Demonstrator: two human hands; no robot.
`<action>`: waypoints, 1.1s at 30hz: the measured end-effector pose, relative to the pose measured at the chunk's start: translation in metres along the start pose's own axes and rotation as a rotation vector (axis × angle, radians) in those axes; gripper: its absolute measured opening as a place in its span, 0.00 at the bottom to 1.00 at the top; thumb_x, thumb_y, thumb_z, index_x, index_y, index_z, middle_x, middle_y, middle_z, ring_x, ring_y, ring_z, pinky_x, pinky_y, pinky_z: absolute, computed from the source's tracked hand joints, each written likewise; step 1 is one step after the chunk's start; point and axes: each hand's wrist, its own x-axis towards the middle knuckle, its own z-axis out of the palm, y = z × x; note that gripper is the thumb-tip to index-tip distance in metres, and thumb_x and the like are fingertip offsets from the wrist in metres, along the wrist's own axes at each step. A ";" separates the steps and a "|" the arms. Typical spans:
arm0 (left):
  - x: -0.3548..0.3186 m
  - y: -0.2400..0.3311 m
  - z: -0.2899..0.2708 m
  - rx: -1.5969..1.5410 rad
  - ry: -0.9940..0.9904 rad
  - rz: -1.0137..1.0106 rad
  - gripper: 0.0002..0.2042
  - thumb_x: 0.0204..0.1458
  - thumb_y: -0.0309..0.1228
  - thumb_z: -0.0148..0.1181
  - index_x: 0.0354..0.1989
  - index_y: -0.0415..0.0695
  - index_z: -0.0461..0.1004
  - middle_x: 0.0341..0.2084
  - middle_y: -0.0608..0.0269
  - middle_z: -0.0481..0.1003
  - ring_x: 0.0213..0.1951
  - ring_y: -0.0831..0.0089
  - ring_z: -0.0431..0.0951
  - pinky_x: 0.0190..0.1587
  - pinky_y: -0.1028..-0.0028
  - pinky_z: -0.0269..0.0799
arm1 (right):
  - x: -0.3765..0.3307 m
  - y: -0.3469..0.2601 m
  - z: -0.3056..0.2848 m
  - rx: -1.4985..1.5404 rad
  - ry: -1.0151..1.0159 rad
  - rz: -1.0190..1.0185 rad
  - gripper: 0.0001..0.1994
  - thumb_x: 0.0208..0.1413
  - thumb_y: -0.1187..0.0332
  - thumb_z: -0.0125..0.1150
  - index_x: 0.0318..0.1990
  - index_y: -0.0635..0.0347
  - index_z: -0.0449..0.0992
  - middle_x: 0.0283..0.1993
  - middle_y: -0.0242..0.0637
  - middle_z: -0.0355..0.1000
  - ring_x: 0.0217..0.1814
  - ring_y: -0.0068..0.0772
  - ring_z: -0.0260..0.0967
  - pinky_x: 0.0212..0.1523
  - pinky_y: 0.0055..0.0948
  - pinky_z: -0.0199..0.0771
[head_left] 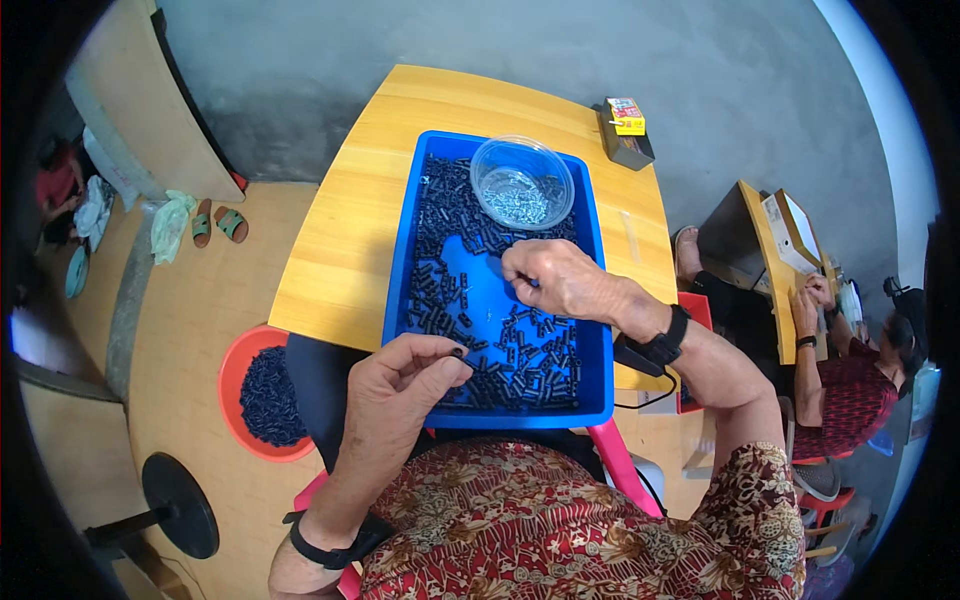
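Note:
A blue plastic tray (500,422) lies in front of me, its far part on the yellow wooden table (330,250). Many small black cylindrical parts (530,375) are strewn over its bottom, with a bare blue patch in the middle. At the tray's far right a clear round bowl (522,141) holds small shiny metal pieces (518,203). Over the near left corner, my left hand (405,385) pinches a small black part (458,353) between thumb and forefinger. My right hand (565,280) is above the tray's middle right, fingers curled together; their tips hide whatever they may hold.
An orange-red basin (232,385) of similar black parts stands on the floor at left. A dark box (628,152) with a yellow-red packet is at the table's far right corner. Another person (850,400) sits at a small table on the right. A black round-based stand (180,505) is lower left.

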 end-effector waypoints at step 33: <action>0.001 -0.007 0.024 -0.037 -0.094 -0.003 0.07 0.56 0.21 0.61 0.43 0.35 0.77 0.34 0.66 0.78 0.37 0.83 0.76 0.40 0.83 0.72 | -0.048 -0.079 0.002 1.468 0.228 0.255 0.08 0.61 0.69 0.61 0.42 0.65 0.77 0.37 0.33 0.77 0.41 0.21 0.73 0.44 0.24 0.75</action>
